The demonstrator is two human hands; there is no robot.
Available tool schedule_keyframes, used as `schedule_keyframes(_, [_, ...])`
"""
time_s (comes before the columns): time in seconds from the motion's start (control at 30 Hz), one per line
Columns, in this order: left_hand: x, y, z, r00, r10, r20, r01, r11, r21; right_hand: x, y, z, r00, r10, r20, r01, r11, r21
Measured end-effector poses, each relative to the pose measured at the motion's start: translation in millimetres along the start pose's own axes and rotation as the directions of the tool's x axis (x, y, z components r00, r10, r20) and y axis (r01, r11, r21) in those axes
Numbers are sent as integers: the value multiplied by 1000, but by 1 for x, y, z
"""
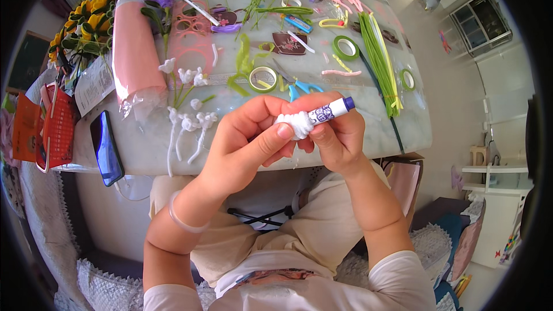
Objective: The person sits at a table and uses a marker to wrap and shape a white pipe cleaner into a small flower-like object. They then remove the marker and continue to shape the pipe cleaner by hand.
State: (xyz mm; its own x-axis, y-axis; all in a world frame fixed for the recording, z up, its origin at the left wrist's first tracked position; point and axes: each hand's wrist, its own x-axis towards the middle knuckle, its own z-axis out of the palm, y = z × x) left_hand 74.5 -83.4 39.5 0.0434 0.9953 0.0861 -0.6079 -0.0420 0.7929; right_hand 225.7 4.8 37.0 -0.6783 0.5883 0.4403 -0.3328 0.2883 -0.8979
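Observation:
A white marker pen with a purple end is held slanting up to the right, with white pipe cleaner wound round its lower left part. My left hand pinches the wound pipe cleaner between thumb and fingers. My right hand grips the pen and the edge of the coil. Just beyond my hands lie scissors with blue handles and a roll of green floral tape. Small white pipe-cleaner flowers rest on the table to the left of my left hand.
A phone and a red plastic basket are at the table's left edge. Behind them stand a pink wrapping roll and yellow pipe-cleaner flowers. Bundled green pipe cleaners lie at the right, near another green tape roll.

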Motion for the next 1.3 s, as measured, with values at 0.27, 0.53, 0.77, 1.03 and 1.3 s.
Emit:
schedule_keyframes(0.27, [-3,-7,-5,803,596,-9,-388,534,751,3,13,6,997,-77,-9,77,979,191])
schedule_keyframes(0.53, [1,9,0,703,679,209,-397,132,908,6,15,9,997,-68,-47,78,966,248])
schedule_keyframes(0.77, [1,8,2,678,705,206,-374,90,923,-1,13,7,999,0,-41,10,969,247])
schedule_keyframes(1.03, [0,-2,5,838,545,26,-324,459,827,4,18,9,995,-73,-62,85,973,213])
schedule_keyframes(1.3, [0,-1,-2,992,-118,-46,115,991,-71,-1,11,8,995,85,-57,-70,971,228])
